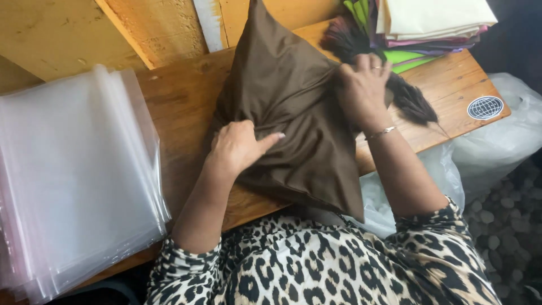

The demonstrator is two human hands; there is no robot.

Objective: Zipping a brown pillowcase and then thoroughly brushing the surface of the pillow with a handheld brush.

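A worn orange-brown wooden desk fills most of the view from above, seen by the person wearing a leopard-print top. On its left end lies a thick stack of clear plastic bags, overhanging the near edge. At the middle of the desk lies a large piece of dark brown, smooth folded cloth, one corner pointing away and its near edge hanging just over the desk toward the person. A pile of folded fabrics in cream, pink, purple and bright green sits at the far right corner. Beside it, a dark fringe of tassels shows from under the right hand. The left hand presses down on the brown cloth's left side, fingers together with the forefinger stretched out across the fabric. The right hand, wearing a ring and a thin bracelet, has its fingers clamped on a bunched fold of the cloth's right edge.
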